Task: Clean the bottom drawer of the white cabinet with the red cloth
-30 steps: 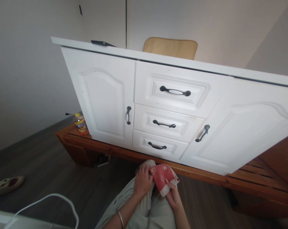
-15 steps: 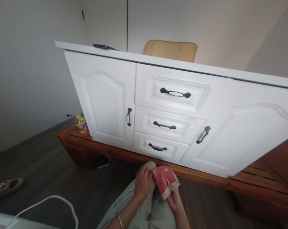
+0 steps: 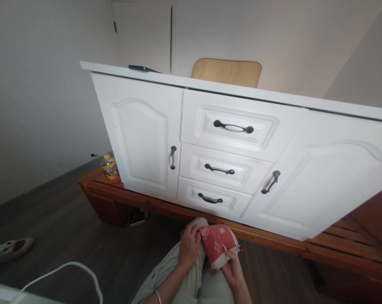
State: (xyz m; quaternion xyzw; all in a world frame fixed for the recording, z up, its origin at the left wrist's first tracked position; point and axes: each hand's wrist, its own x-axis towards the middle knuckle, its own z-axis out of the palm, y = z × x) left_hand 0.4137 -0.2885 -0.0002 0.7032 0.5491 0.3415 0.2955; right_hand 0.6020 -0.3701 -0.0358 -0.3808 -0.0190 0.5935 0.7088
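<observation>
A folded red cloth (image 3: 216, 244) with a white pattern and white border lies over my lap, tilted. My right hand (image 3: 231, 268) grips its lower right edge, thumb on top and the other fingers mostly hidden underneath. My left hand (image 3: 188, 247) lies on my left knee in light trousers (image 3: 174, 278), fingers stretched out and fingertips by the cloth's left corner. Whether those fingertips press on the cloth I cannot tell. A small dark red bit shows at the cloth's right corner.
Before me stands a white cabinet (image 3: 140, 143) with dark handles, on a brown wooden bench (image 3: 146, 207). A yellow-capped bottle (image 3: 111, 169) stands at its left. A chair back (image 3: 227, 71) rises behind. A shoe (image 3: 12, 250) and a white cable (image 3: 67, 265) are at lower left.
The whole view has shifted slightly, so the cabinet sits a little lower. The cloth looks flatter and more spread, with its pattern showing more. Both hands stay nearly in place.
</observation>
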